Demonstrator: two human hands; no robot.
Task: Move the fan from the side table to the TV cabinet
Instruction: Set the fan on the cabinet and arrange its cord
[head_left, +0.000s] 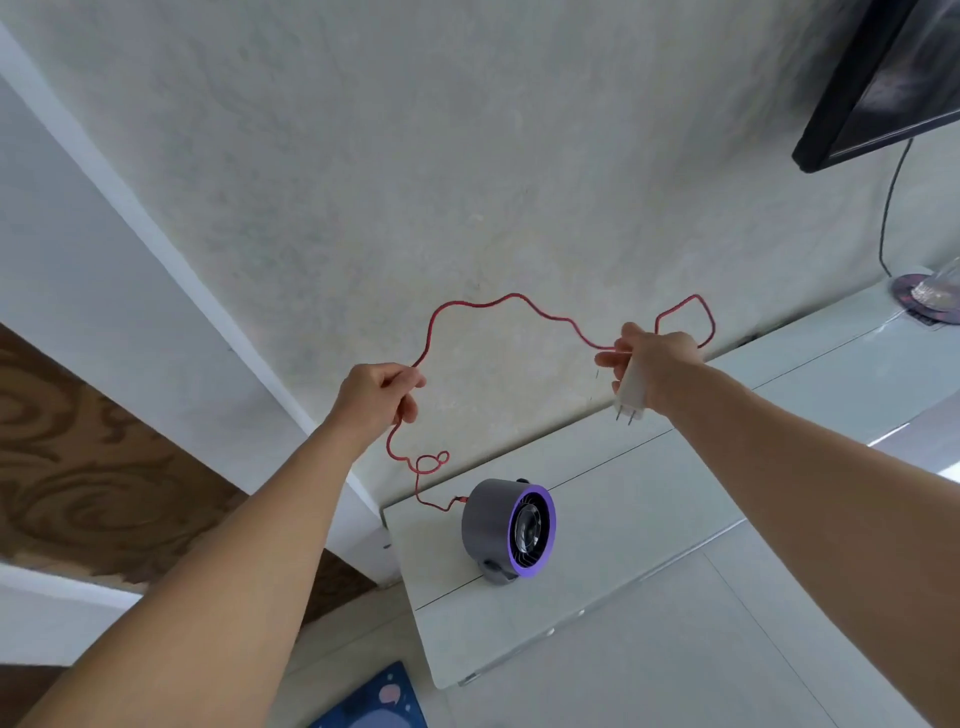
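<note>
The person's left forearm (234, 571) and right forearm (831, 493) are both bare along their whole visible length, slender, narrowing toward the wrists, and the left grip (376, 395) and right grip (655, 364) at their ends are bare too.

You see a matt grey plastic fan (485, 525), a glossy white TV cabinet (649, 493), a rough wall (467, 156), a smooth red cable (483, 304), and a white plastic plug (634, 395) with metal prongs (623, 415).

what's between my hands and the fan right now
Nothing visible blocks the way. Only the red cable hangs from the left hand down to the fan on the white cabinet top; the right hand holds the cable and the white plug.
</note>
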